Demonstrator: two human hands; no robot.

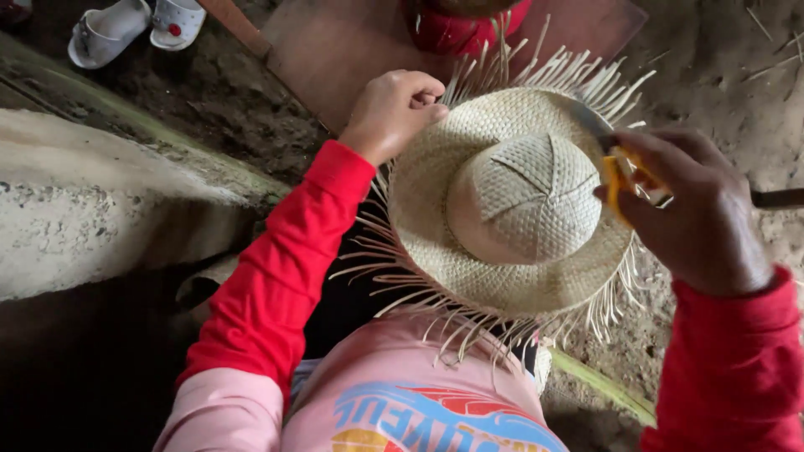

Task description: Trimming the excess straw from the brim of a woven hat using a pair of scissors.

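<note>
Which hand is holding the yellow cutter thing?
The right hand holds the yellow-handled cutter against the edge of the woven straw hat. The left hand has no tool; it only pinches the hat's far brim.

Both arms in bright red long sleeves, snug fit, plain knit, no print; left sleeve creased along forearm, cuff ending at wrist; right sleeve same red, cuff bunched slightly at wrist. Pale pink short-sleeved T-shirt layered over red top, pink sleeve hem overlapping red at left upper arm. Chest graphic on shirt: curved blue band of lettering, red shape above it, yellow-orange patch at lower edge. Left hand and right hand bare, no gloves, rings not discernible
</note>
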